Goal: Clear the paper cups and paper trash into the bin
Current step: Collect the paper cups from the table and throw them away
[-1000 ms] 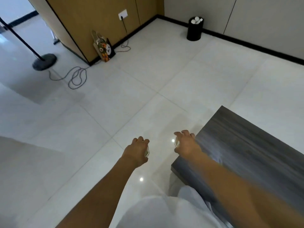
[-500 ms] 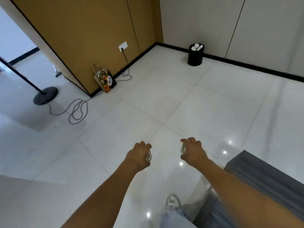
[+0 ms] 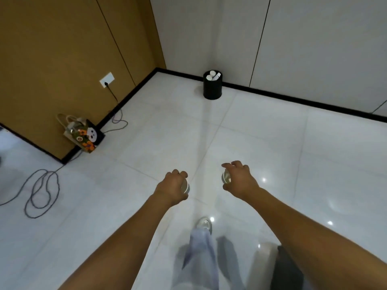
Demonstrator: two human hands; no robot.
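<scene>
Both arms reach forward over the white tiled floor. My left hand [image 3: 172,186] is closed around a paper cup [image 3: 185,187], of which only the rim shows past the fingers. My right hand [image 3: 240,178] grips a second paper cup [image 3: 226,176] from the side, its open mouth facing left. Far ahead, a black round bin [image 3: 212,88] stands by the white wall near the room's corner. Several white cups and bits of paper poke out of its top.
A patterned gift bag [image 3: 83,133] leans on the brown wall at left, beside a grey cable [image 3: 40,191] looped on the floor from a wall socket [image 3: 106,79]. The dark table's corner [image 3: 287,268] is at bottom right. My leg and shoe [image 3: 204,223] are below.
The view has swung away from the dark table toward the corner, and the bin looks nearer and more central. Both hands keep hold of their cups, carried forward.
</scene>
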